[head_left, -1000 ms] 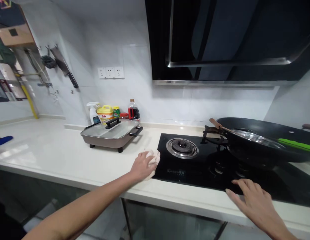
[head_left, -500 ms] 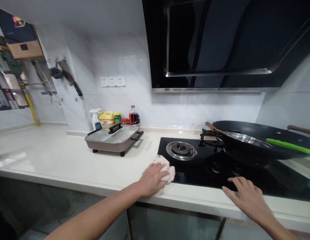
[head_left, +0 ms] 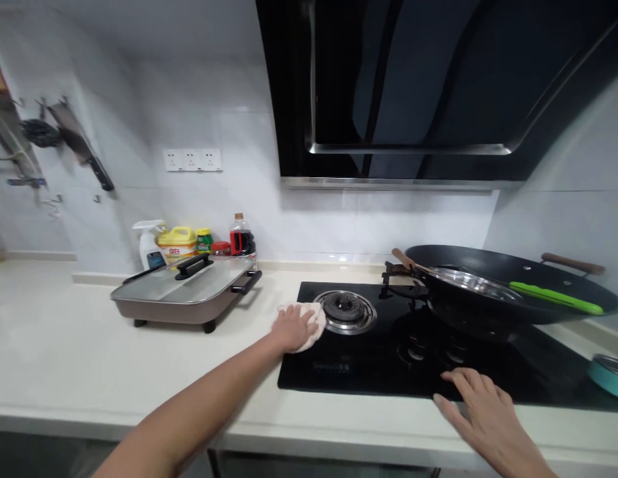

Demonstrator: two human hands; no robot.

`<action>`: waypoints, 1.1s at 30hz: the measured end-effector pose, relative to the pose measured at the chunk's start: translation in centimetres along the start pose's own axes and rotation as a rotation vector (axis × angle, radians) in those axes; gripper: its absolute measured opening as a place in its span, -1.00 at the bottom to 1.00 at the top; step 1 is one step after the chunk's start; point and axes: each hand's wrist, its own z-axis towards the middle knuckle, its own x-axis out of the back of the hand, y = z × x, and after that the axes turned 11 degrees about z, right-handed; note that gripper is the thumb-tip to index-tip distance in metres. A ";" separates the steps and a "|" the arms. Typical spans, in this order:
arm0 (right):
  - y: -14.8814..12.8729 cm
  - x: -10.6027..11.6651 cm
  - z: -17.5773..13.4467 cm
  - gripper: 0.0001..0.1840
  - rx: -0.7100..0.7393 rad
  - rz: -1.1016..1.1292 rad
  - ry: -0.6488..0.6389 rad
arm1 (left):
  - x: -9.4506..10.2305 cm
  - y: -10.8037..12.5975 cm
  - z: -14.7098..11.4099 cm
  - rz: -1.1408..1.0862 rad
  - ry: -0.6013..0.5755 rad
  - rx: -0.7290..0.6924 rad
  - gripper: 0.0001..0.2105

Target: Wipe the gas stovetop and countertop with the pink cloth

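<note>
A pale cloth (head_left: pixel 313 327) lies bunched under my left hand (head_left: pixel 291 328), whose fingers press and grip it at the left edge of the black gas stove (head_left: pixel 358 362). The cloth touches the stove glass close to the left burner (head_left: pixel 344 311). At the stove's front edge, my right hand (head_left: pixel 480 405) is empty with its fingers apart, the fingertips by the glass below the control knobs (head_left: pixel 416 350).
A large black wok (head_left: pixel 468 309) rests over the right burner, with a green-handled utensil (head_left: pixel 557 297) in it. Left of the stove stands a lidded electric pan (head_left: pixel 174 311); bottles (head_left: pixel 243 239) line the wall behind. A teal container (head_left: pixel 609 378) is at far right.
My left hand has slid the cloth from the counter's front edge back along the stove's left side towards the burner. The view has shifted right; my right hand stays by the stove's front edge.
</note>
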 end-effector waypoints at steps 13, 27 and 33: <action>0.6 -0.3 0.2 -0.57 0.109 -0.049 0.082 | 0.0 0.6 17.9 -0.038 -0.068 0.125 -0.37; 0.8 0.3 0.5 -0.59 0.130 -0.037 0.044 | 1.7 11.6 27.8 -0.083 -0.108 -0.119 -0.36; -0.5 0.7 0.9 -0.65 0.145 -0.046 0.094 | 1.9 18.3 25.1 -0.212 0.035 -0.302 -0.39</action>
